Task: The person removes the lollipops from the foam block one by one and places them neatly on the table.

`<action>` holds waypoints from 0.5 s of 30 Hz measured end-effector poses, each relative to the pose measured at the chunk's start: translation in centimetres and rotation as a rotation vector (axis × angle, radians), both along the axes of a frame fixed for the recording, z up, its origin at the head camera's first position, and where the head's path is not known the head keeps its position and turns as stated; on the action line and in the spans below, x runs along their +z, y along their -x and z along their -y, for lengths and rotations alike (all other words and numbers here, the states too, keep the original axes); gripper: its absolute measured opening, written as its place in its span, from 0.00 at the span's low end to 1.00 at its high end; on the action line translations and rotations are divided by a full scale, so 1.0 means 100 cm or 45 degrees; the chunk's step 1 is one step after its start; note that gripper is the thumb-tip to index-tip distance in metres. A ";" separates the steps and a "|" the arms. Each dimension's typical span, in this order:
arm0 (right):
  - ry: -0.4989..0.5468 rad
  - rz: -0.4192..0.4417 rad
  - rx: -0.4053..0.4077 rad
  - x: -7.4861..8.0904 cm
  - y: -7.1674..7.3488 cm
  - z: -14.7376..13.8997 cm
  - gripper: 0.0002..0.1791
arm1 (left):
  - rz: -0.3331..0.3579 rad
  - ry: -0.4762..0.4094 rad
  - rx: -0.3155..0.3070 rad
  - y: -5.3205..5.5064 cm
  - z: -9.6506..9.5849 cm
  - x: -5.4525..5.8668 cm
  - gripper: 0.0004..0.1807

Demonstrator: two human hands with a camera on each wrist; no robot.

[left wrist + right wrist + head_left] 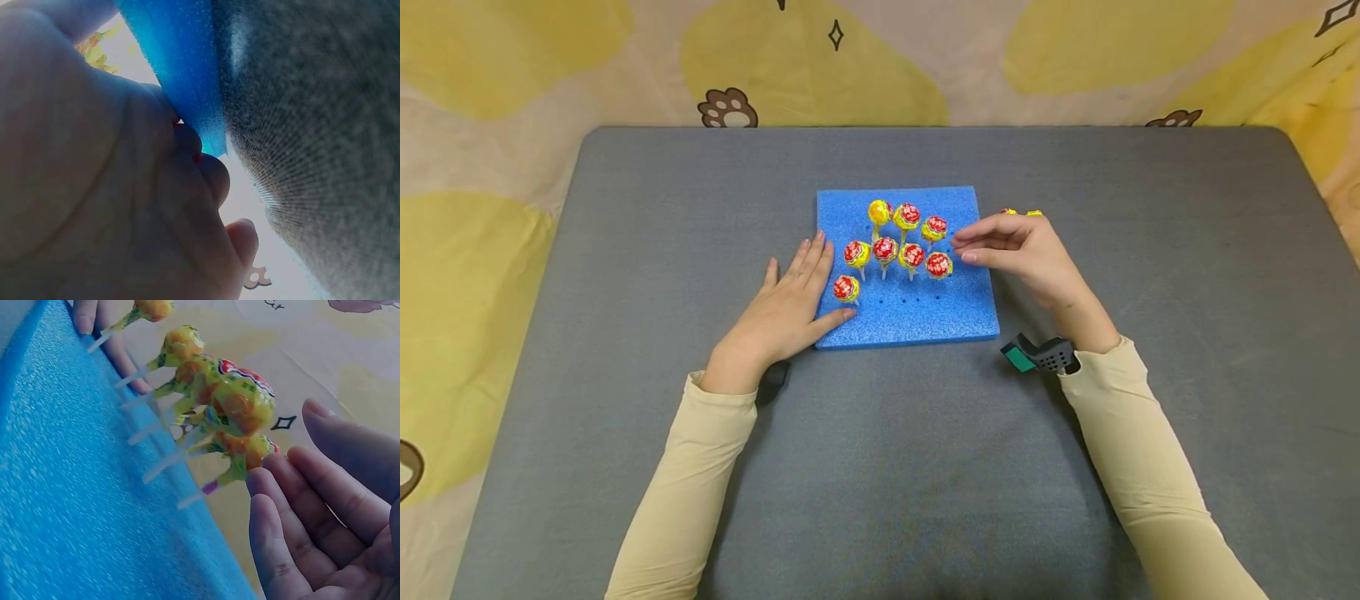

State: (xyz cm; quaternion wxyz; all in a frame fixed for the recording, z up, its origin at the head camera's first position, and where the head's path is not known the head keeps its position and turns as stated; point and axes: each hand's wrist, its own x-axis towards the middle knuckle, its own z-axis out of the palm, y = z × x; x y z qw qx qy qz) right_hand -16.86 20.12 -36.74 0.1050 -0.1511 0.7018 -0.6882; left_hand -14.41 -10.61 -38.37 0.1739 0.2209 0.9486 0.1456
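1. Right hand (1030, 250): fingers (337, 487) loosely bent, thumb apart, holding nothing.
2. Nearest lollipop (938, 265) stands just left of them, stick roughly upright in the blue foam (917, 329), right hand nearer.
3. Left hand (782, 321) lies along the foam's left edge, fingers straight.
4. Two more lollipops (1034, 213) show beyond the right hand, mostly hidden.

Grey rectangular desk (880, 467), far corners rounded. Pale cream fabric (977, 50) w/ yellow blotches beyond far & L edges; brown paw print (727, 109) nr far edge, L of ctr; 2nd print (1176, 119) twd far R corner; black-outlined four-pt star (837, 35) btwn, higher.
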 end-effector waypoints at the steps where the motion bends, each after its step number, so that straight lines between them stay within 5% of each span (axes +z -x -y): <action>1: -0.009 0.005 0.014 0.000 0.000 0.001 0.11 | 0.000 0.000 0.001 0.000 0.000 0.000 0.49; 15: -0.031 0.071 0.113 -0.006 -0.002 0.011 0.15 | 0.009 -0.013 0.008 -0.001 0.000 0.001 0.49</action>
